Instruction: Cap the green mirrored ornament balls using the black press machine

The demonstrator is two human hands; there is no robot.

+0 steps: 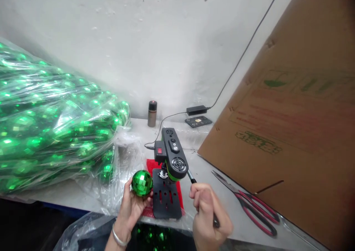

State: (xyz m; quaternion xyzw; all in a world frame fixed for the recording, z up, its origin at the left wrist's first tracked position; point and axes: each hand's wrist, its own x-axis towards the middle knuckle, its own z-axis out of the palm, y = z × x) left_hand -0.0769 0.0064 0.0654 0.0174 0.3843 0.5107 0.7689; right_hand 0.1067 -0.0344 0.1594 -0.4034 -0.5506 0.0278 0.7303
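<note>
A shiny green mirrored ball ornament (pixel 142 183) rests in the fingers of my left hand (pixel 132 206), just left of the machine's base plate. My right hand (pixel 208 216) is closed in a fist around the black-ended lever (pixel 191 176) of a small bench drill press (pixel 175 151). Its black head has a side box with a red switch (pixel 159 150). Beneath the head, the slotted black base plate (pixel 167 203) lies on a red sheet (pixel 179 195). The ball and the plate are side by side; the hand's far fingers come close to the plate's edge.
A large clear plastic bag of green balls (pixel 55 125) fills the left. Scissors with red-black handles (pixel 255 206) lie right, beside a big cardboard box (pixel 288 117). Behind stand a small brown bottle (pixel 152 114), a power adapter (pixel 197 110) with cable and a phone-like slab (pixel 198 121).
</note>
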